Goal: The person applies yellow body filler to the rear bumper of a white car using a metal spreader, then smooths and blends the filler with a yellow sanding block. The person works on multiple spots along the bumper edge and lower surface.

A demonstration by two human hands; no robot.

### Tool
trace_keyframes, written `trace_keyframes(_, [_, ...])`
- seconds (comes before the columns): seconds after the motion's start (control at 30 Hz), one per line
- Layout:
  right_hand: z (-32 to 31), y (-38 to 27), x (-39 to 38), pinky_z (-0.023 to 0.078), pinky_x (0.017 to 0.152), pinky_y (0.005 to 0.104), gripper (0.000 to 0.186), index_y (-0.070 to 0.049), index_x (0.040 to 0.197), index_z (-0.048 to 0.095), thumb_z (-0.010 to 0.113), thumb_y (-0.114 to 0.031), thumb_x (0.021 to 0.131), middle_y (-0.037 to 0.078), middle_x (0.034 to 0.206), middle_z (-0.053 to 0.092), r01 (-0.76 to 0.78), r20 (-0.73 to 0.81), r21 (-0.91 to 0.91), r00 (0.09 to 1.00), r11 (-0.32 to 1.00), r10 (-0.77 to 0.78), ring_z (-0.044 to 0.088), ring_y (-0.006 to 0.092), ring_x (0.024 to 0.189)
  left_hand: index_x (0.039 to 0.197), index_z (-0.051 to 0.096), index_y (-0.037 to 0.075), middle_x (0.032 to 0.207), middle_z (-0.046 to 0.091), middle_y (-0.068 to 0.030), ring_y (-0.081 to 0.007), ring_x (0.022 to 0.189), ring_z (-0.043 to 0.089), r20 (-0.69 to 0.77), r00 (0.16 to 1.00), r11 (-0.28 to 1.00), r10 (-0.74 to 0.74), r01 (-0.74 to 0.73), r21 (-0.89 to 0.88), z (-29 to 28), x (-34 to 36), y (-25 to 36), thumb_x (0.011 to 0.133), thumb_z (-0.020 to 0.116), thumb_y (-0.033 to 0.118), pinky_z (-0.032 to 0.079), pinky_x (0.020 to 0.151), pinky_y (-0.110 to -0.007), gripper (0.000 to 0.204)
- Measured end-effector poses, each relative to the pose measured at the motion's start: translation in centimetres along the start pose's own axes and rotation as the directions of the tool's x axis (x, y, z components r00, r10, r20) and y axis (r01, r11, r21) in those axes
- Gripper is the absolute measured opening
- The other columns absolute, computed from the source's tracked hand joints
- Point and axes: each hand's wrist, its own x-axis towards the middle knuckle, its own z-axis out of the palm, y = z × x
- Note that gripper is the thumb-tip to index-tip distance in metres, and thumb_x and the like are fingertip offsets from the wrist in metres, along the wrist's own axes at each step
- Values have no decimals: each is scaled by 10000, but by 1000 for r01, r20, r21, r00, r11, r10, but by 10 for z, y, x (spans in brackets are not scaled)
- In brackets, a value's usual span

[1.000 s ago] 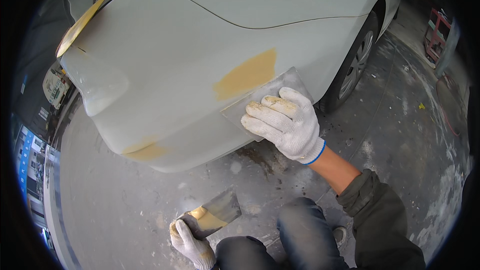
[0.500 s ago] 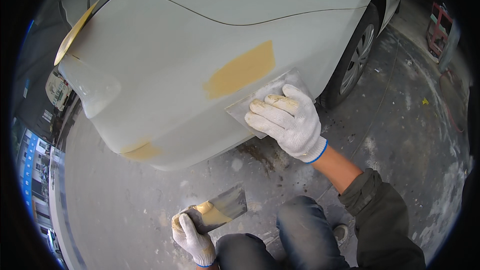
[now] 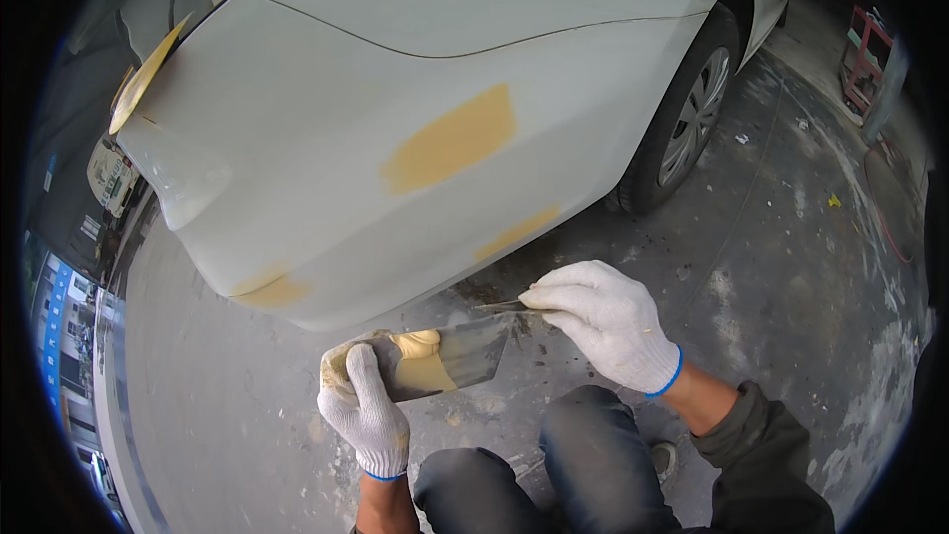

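My left hand [image 3: 361, 405], in a white knit glove, grips a flat metal plate [image 3: 474, 361] bearing yellow putty [image 3: 415, 344]. My right hand [image 3: 608, 326], gloved likewise, pinches a thin spreader [image 3: 499, 307], seen nearly edge-on just above the plate's right part; whether they touch I cannot tell. Beyond both hands is the pale car's rear side and bumper [image 3: 297, 138], with a large yellow patch [image 3: 450, 138], a narrow yellow strip [image 3: 516, 230] along the lower crease and a fainter patch [image 3: 272, 290] at lower left.
The wheel [image 3: 692, 119] is at right, a red metal frame [image 3: 860, 64] beyond it. A yellow-edged piece [image 3: 148, 79] juts from the car's left. My knees [image 3: 593, 445] are below my hands over a stained floor [image 3: 227, 386]. Another vehicle [image 3: 109, 173] shows far left.
My right hand has come down from the bumper with the spreader, uncovering the narrow yellow strip. My left hand has risen with the plate and turned it flatter.
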Motion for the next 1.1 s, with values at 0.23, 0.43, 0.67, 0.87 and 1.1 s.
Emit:
trace_keyframes(0.23, [40, -26, -9, 491, 787, 219, 279, 55, 1221, 712, 646, -145, 1038, -14, 998, 716, -445, 175, 842, 758, 303, 628, 565, 27, 873, 1146, 636, -35, 1018, 679, -82, -115, 901, 609, -4, 997, 985, -80, 79, -152, 38, -36, 11, 1098, 566, 238, 505, 813, -273, 287])
trace_keyframes(0.43, [40, -50, 6, 562, 930, 304, 332, 46, 1344, 622, 554, -132, 1072, 94, 1225, 686, -202, 75, 973, 732, 110, 677, 669, 123, 1050, 1118, 688, -45, 831, 723, -96, -129, 711, 664, 288, 957, 982, 32, -84, 168, 27, -61, 6, 1039, 615, 121, 533, 693, -285, 198])
trace_keyframes(0.67, [2, -11, -4, 580, 941, 330, 309, 17, 1299, 700, 648, -49, 1002, 136, 1184, 768, -198, 156, 771, 980, 606, 121, 722, 178, 1102, 1015, 721, -57, 778, 739, -107, -106, 693, 644, 257, 957, 988, -136, 112, 107, 21, -26, 8, 1012, 638, 87, 530, 667, -273, 166])
trace_keyframes(0.87, [5, 3, -4, 574, 872, 350, 352, -99, 1208, 756, 683, -67, 865, 107, 1124, 763, 144, 169, -92, 977, 985, -127, 725, 247, 998, 1010, 714, -66, 794, 724, -78, -89, 738, 606, 129, 983, 989, -127, 117, 87, 16, -7, 7, 1019, 636, 97, 520, 716, -269, 182])
trace_keyframes(1.1, [49, -47, -17, 540, 764, 350, 316, -166, 1054, 793, 724, -131, 747, -21, 1123, 712, 252, -112, -249, 952, 935, -286, 647, 186, 920, 1025, 684, -34, 929, 695, -60, -106, 845, 594, 75, 961, 963, -268, 268, 7, 29, -3, 8, 1074, 590, 185, 493, 803, -262, 243])
